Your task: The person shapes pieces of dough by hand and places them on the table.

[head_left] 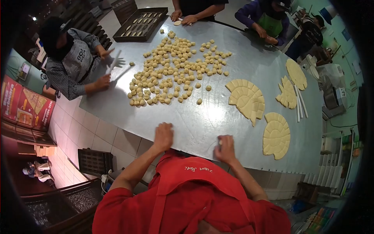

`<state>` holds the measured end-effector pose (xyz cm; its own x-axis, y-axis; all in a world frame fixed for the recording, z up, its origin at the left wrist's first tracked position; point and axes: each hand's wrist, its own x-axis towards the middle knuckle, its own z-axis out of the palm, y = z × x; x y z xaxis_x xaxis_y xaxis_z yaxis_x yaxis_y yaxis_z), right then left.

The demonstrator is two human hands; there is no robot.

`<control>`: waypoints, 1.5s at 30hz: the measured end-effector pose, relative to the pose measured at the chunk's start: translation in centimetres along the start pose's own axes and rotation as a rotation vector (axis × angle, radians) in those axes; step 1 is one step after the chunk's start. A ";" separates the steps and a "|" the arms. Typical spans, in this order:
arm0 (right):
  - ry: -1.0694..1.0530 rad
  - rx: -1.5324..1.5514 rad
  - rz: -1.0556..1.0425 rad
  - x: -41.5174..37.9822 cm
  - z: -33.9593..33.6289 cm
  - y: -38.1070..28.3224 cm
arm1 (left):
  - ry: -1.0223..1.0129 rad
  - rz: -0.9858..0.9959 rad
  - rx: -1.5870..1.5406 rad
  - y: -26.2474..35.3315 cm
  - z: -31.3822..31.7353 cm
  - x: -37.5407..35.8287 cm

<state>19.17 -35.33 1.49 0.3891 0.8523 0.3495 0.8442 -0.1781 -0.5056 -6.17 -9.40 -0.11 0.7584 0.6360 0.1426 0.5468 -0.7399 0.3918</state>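
My left hand [164, 136] is at the near edge of the metal table, palm down with its fingers curled; whatever is under it is hidden. My right hand [226, 149] is also closed at the near edge, with a small pale piece of dough [220, 142] showing at its fingers. Beyond both hands, many round dough balls [167, 72] lie spread over the table, with a few loose ones [199, 101] nearest me. To the right of my right hand are flat dough slabs scored into pieces, one large [246, 97] and one rounded [276, 134].
The metal table [191, 130] fills the middle. Farther right are more dough slabs [287, 93] and white rods [300, 103]. A dark tray [142, 24] holds rows of dough pieces. A co-worker [76, 58] at left holds a rolling pin [115, 62]; other people work at the far side.
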 end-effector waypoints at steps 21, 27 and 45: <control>-0.265 0.426 -0.012 10.3 11.7 -11.8 | 0.352 -0.108 -0.338 -4.6 -3.0 -0.2; -0.464 0.392 -0.011 23.2 16.1 -17.6 | 0.343 -0.261 -0.084 -11.6 -5.5 -0.4; 0.338 -0.198 0.457 5.5 7.8 -2.6 | 0.297 -0.257 -0.030 -11.5 -4.9 0.1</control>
<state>16.23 -26.33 -1.38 0.7968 0.4704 0.3793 0.6041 -0.6056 -0.5180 -14.13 0.23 -0.14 0.4601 0.8385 0.2918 0.6916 -0.5446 0.4745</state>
